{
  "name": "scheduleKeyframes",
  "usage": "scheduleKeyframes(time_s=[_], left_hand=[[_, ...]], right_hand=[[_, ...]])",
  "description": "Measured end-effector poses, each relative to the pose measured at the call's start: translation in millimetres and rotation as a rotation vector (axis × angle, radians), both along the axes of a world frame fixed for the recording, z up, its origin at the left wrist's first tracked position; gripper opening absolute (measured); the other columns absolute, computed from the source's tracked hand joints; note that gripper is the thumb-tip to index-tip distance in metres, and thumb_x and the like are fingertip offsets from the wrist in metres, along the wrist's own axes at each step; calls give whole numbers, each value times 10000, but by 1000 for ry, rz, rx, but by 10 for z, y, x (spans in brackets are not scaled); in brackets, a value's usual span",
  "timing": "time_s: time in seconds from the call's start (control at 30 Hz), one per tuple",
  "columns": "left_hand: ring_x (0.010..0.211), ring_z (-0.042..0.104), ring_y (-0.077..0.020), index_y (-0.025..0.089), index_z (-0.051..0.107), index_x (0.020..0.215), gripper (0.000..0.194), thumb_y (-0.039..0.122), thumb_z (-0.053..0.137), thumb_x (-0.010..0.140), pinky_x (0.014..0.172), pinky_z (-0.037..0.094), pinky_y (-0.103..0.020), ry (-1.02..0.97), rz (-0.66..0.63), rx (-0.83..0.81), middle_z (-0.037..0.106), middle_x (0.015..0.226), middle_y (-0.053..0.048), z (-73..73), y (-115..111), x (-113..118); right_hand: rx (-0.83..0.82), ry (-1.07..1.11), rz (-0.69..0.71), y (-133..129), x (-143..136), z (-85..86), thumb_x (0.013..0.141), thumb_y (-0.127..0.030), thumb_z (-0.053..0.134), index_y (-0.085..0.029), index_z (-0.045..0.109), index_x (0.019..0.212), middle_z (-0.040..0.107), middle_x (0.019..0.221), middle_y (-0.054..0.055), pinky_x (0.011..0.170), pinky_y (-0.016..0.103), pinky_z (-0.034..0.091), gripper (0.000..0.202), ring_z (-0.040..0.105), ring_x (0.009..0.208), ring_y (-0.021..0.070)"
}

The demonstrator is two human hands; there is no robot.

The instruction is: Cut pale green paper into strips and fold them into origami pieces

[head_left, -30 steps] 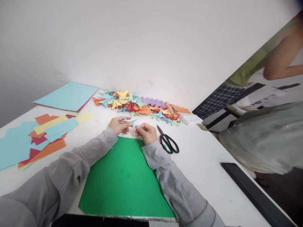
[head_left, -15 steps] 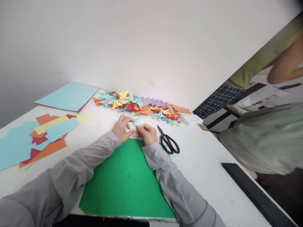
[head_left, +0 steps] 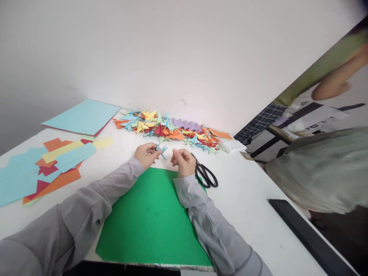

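Left hand (head_left: 146, 156) pinches folded paper (head_left: 161, 150); right hand (head_left: 186, 162) partly hides scissors (head_left: 212, 178).

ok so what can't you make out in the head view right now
In the head view:
blue folded paper: pinched part covered by the left hand
scissors: blades partly behind the right hand
whatever that hand pinches, if anything: too small
large blue paper: cut off by the left edge
printing at far right: too blurred to read

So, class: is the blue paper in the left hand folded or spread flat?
Folded: the blue paper in the left hand juts out in several points.
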State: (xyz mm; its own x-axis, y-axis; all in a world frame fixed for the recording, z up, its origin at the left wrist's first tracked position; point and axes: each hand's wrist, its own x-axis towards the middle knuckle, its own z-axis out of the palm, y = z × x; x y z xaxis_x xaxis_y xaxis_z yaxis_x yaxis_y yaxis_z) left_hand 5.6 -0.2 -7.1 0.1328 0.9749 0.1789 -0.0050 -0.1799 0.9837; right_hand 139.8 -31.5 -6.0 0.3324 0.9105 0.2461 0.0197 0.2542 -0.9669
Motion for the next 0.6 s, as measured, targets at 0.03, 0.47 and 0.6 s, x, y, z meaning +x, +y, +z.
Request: scheduleKeyframes(time_s=[0.03, 0.47, 0.6], left_hand=[[400, 519, -103, 133, 571, 662, 291, 342, 734, 543, 347, 408, -200, -38, -24, -54, 555, 491, 11, 13, 6, -1], [316, 505, -100, 102, 580, 536, 304, 334, 773, 493, 352, 432, -202, -139, -165, -248, 569, 388, -24, 89, 10, -40], [354, 526, -108, 87, 603, 594, 302, 332, 763, 520, 372, 446, -211, -158, -191, -261, 574, 419, -30, 58, 25, -27]], right_hand=[[-6, 24, -32, 26, 17, -11, 609, -426, 645, -193, 532, 617, 536, 524, -40, 401, 207, 381, 259, 496, 476, 98], [-168, 14, 233, 25, -26, -63, 530, -421, 720, -185, 620, 704, 583, 524, -32, 465, 233, 437, 309, 545, 496, 112], [-151, 8, 249, 37, -3, -51, 555, -409, 703, -186, 630, 729, 602, 570, -24, 456, 217, 430, 292, 552, 520, 108]])
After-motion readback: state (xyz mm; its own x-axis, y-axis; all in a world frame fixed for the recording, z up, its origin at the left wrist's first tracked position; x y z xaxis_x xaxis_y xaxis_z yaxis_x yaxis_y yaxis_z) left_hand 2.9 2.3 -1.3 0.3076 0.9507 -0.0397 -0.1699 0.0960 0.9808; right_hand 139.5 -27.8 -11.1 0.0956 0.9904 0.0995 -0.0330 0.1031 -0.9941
